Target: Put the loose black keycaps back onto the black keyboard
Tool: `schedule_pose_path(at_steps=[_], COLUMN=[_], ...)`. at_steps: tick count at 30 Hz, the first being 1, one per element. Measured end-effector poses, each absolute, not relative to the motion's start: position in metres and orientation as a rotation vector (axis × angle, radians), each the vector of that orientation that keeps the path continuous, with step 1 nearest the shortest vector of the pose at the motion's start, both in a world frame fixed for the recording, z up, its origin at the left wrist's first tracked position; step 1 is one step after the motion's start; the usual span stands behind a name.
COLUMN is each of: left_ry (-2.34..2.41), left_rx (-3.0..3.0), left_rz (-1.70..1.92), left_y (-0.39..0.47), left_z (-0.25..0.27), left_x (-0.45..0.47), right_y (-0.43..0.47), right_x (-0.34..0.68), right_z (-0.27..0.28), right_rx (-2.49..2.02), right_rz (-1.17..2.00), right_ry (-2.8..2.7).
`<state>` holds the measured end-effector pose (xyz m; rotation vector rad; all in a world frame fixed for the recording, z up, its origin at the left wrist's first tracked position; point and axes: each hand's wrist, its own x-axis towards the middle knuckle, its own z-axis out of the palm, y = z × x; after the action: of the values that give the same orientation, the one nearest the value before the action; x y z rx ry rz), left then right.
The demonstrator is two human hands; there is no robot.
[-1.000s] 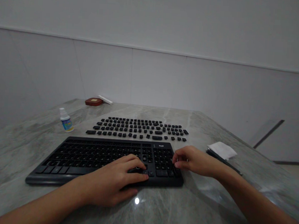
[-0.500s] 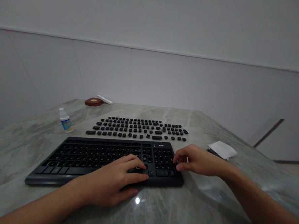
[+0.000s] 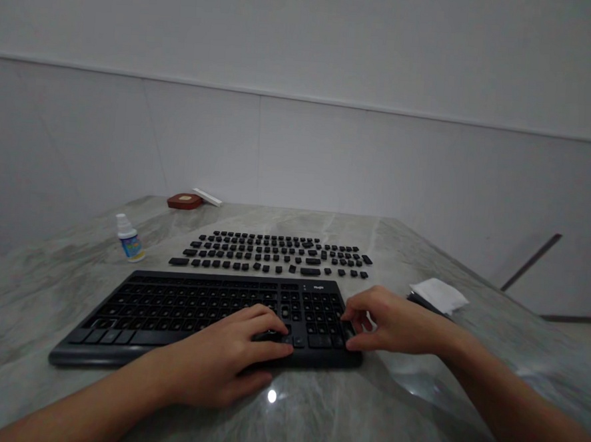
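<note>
A black keyboard (image 3: 207, 356) lies across the table before me, most of its key sockets bare. Keycaps are fitted along its front row and at the lower right. My left hand (image 3: 232, 357) rests over the lower middle-right part, fingers stretched out, fingertips touching near the arrow keys. At the right edge of the number pad, my right hand (image 3: 384, 320) has thumb and index finger set around a tall keycap (image 3: 349, 332). Whether that keycap is fully seated cannot be seen. Behind the keyboard, loose black keycaps (image 3: 313, 262) are laid out in rows.
A white-capped bottle with a blue label (image 3: 131, 244) stands at left. Farther back are a reddish-brown box (image 3: 184, 201) and a white strip-like object (image 3: 207, 196). To the right, a white tissue (image 3: 440, 295) lies on something dark. The marbled table (image 3: 333, 417) meets a white wall.
My right thumb has shifted slightly down and left, widening the gap to the index finger and showing more of the keycap. My left hand has stayed in place.
</note>
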<state>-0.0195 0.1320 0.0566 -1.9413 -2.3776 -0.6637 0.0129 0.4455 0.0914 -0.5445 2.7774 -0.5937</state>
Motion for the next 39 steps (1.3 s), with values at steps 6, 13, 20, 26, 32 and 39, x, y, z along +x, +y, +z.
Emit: schedule_pose_path(at_steps=[6,13,20,26,32,39], left_ry=[-2.400,-2.382,-2.398,-2.404,-2.400,-2.403], left_rx=[-1.951,-1.945,-1.954,-1.960,-1.957,-1.962], left_rz=[-0.637,-0.654,-0.639,-0.618,-0.601,-0.606], left_y=[0.1333,0.1335,0.1325,0.1331,0.1334,0.1333], left_z=[0.0581,0.0592,0.0591,0.0580,0.0580,0.0588], left_x=[-0.0198,-0.0189,-0.0192,-0.0207,-0.0194,-0.0194], right_y=[0.4455,0.4472,0.4485,0.4504,0.4493,0.4487], right_x=[0.0117,0.0103,0.0127,0.0124,0.0121,0.0114], right_z=[0.0896,0.0868,0.0907,0.0887,0.0901,0.0897], right_rx=[-0.544,-0.552,-0.545,-0.613,-0.613,-0.623], right_rz=[-0.571,-0.585,-0.469,-0.472,-0.460,-0.420], right_ry=[2.769,2.776,2.803,2.801,2.802,2.801])
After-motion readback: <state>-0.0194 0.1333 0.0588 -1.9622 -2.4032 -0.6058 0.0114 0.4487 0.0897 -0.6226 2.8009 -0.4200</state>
